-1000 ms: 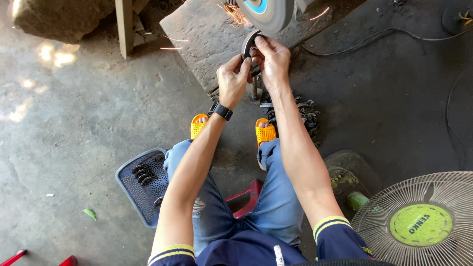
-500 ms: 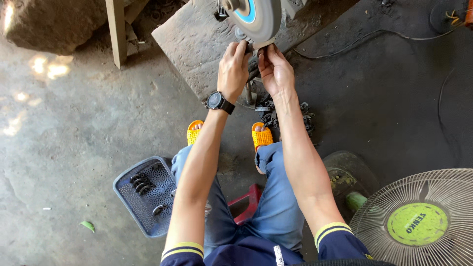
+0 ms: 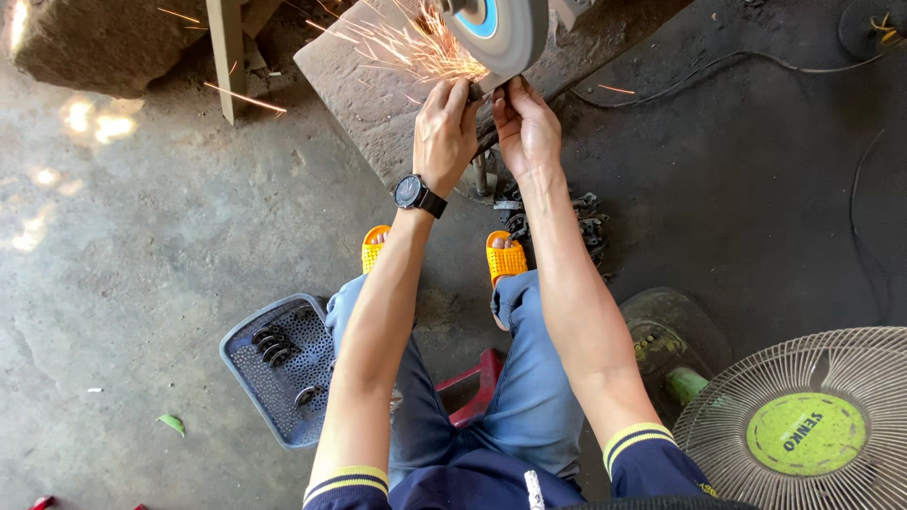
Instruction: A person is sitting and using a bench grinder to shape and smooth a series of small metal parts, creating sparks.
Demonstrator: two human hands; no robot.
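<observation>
**Small metal piece pressed to the grinding wheel by both hands**

The small dark metal piece [image 3: 485,90] sits between the two hands, right at their fingertips, and it touches the lower edge of the grey grinding wheel [image 3: 505,33]. Most of the piece is hidden by the fingers, so its shape cannot be told. The left hand [image 3: 444,132] is clenched around it from the left side, and the right hand [image 3: 525,127] grips it from the right side; the thumbs lie close together just under the wheel. Orange sparks [image 3: 416,47] fly away from the contact point, up and to the left of the left hand, over the flat stone block [image 3: 368,104] which lies beyond and under the hands.

A black watch [image 3: 414,194] is on the left wrist. Below the hands, near the person's body, are two orange sandals [image 3: 505,257] on the concrete floor [image 3: 142,246], and a pile of dark metal parts [image 3: 586,222] lies just below the right wrist. Further to the left of the left forearm stands a grey perforated basket [image 3: 274,387] with some dark rings inside. To the right of the right arm, well apart, is a fan [image 3: 803,425] with a green centre. The floor left of the left hand is open; above the hands the wheel closes the room.
</observation>
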